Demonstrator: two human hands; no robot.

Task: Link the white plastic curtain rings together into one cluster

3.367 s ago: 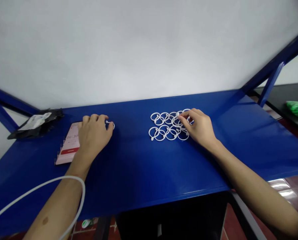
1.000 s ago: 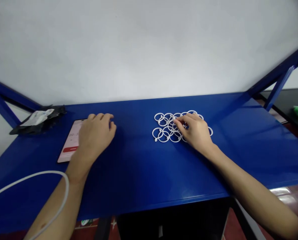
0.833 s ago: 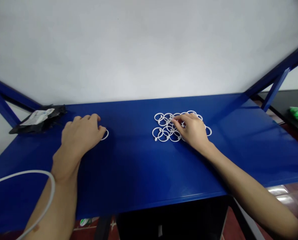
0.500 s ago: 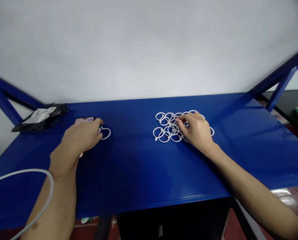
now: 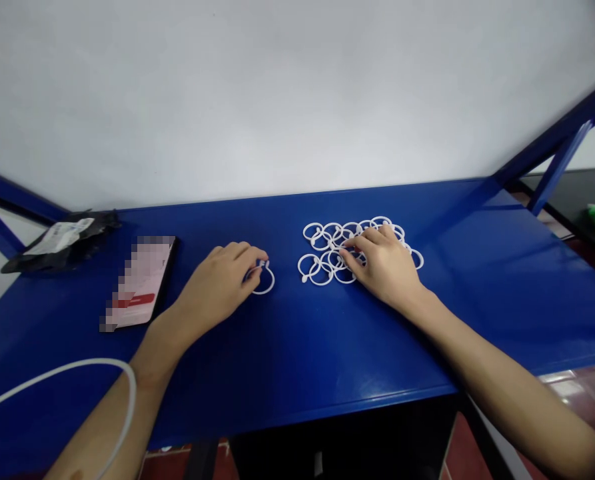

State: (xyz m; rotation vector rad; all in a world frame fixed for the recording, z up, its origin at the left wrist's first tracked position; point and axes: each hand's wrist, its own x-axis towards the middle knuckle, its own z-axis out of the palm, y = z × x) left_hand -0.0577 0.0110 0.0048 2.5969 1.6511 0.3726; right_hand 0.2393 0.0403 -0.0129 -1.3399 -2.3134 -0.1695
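My left hand (image 5: 224,280) is closed, pinching one white plastic ring (image 5: 266,291) between thumb and fingertips. That ring has a gap with knobbed ends, like a shower curtain ring, and it is held close over the blue table. Several matching white rings (image 5: 321,285) lie in overlapping rows to the right. Over the right part of these rings rests my right hand (image 5: 383,263), its fingers loosely bent and a small space between thumb and forefinger. It touches the rings from above, and its palm hides some of them.
A phone (image 5: 144,277) with a lit screen lies on the blue table (image 5: 277,360), left of my left forearm. Behind it sits a black plastic package (image 5: 72,243) with a white label. A white cable (image 5: 77,363) loops across my left forearm. Blue frame bars (image 5: 552,140) flank the table.
My left hand has moved right, away from the phone, bringing the white ring towards the other rings. The phone is now uncovered. My right hand remains over the rings, with slight finger movement.
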